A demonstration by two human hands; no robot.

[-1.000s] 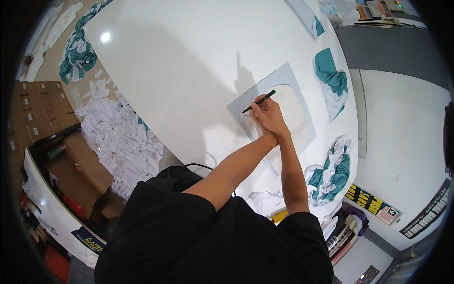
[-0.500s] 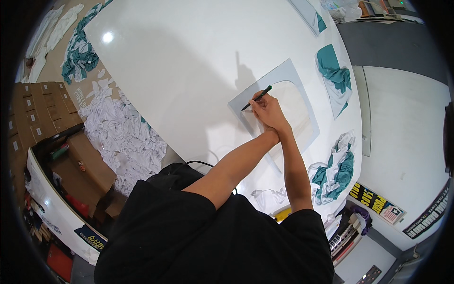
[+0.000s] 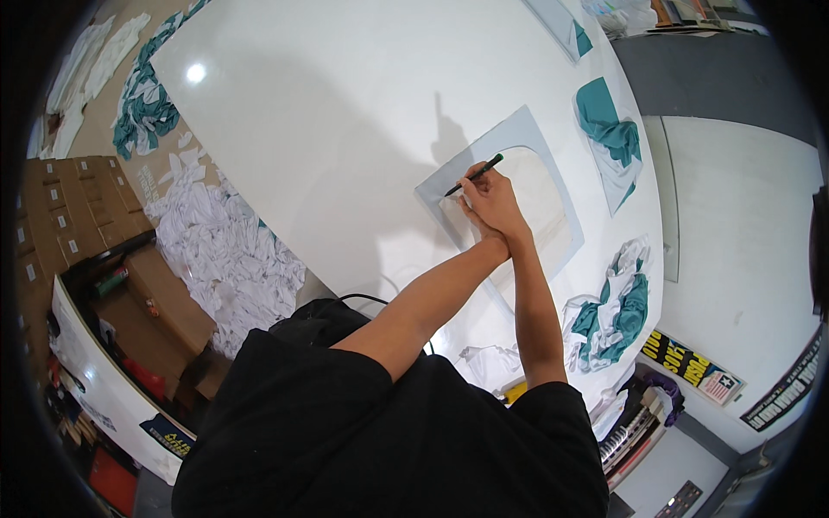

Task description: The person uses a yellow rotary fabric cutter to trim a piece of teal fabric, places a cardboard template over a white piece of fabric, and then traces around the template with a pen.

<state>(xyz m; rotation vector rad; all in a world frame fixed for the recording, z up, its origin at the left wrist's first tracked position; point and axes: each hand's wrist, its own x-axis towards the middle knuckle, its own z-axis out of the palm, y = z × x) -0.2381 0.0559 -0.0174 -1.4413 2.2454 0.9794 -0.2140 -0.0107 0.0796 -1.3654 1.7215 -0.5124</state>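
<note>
My right hand (image 3: pixel 490 197) is closed on a black pen (image 3: pixel 474 175) with a green end. Its tip meets the left side of a pale grey-blue sheet (image 3: pixel 518 129) with a large rounded opening. Inside the opening shows a cream-white surface (image 3: pixel 544 200). My left forearm crosses beneath my right wrist. Most of my left hand (image 3: pixel 471 217) is hidden under the right one, near the sheet's left edge, so its fingers do not show clearly. The sheet lies on a large white table (image 3: pixel 302 129).
Teal-and-white fabric pieces (image 3: pixel 610 129) and a crumpled bundle (image 3: pixel 615 319) lie along the table's right side. At the upper right is another grey-blue sheet (image 3: pixel 553 26). A heap of white fabric (image 3: pixel 229 259) and stacked cartons (image 3: pixel 73 203) stand left of the table.
The pen tip has shifted very slightly along the sheet, up and to the right, with my right hand. My left arm keeps its place.
</note>
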